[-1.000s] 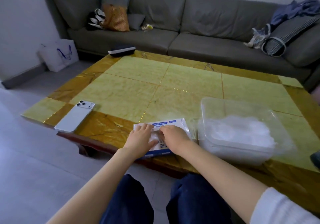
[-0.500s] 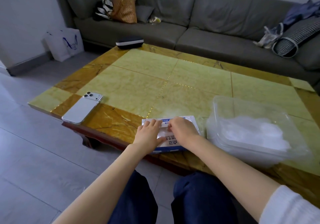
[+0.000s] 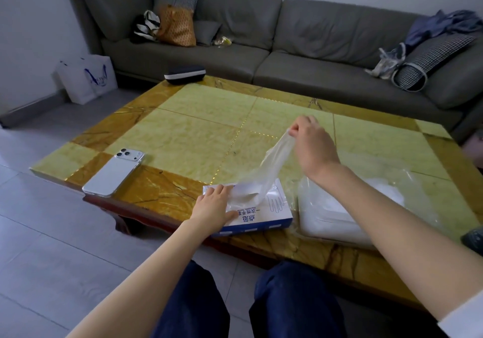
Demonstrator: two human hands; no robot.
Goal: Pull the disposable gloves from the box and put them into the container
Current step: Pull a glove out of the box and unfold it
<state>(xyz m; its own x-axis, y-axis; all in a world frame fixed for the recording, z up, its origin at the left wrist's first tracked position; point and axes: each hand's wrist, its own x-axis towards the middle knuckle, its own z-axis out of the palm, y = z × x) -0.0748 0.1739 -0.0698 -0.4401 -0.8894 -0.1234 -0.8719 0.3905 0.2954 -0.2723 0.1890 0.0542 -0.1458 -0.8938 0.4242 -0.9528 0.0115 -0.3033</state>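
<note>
Half a second back both hands were down on the box [image 3: 261, 217]; now the right hand [image 3: 313, 146] is rising away from it, drawing a thin clear glove [image 3: 264, 170] out of the opening. The glove is stretching in a long strip from the slot up to that hand, its lower end still inside the box. The right grip is pinching the glove's top end between fingertips and thumb. The left hand [image 3: 213, 205] is lying flat, fingers straight, pressing the box's left end onto the counter [image 3: 183, 133].

The container [image 3: 321, 229] is sitting just right of the box, already holding a white heap.

To my eye the film is flimsy enough to tear or slip from the pinch if it is snagging in the slot, and a second glove may be trailing out behind it. The box is looking light and sitting near the counter's edge, so an easing left hand could let it lift or slide off. The right forearm is crossing over the container and could nudge it.
</note>
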